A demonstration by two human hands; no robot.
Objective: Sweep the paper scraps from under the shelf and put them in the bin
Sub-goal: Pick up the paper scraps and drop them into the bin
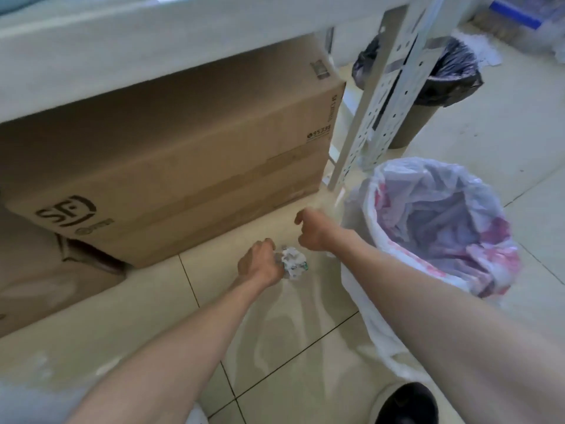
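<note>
One crumpled wad of paper scraps [294, 263] is clasped in the left hand [260, 266], whose fingers curl round it low over the tiled floor [275, 347], with the wad poking out on the side towards the bin [373, 221]. It sits just in front of the cardboard box [183, 148] stowed under the shelf [153, 56], and just left of the bin with its white and pink liner. The right hand [312, 232] hangs just beyond the wad, beside the bin's rim and the foot of the shelf post [382, 102], its fingers curled, though blur hides whether they grip anything.
</note>
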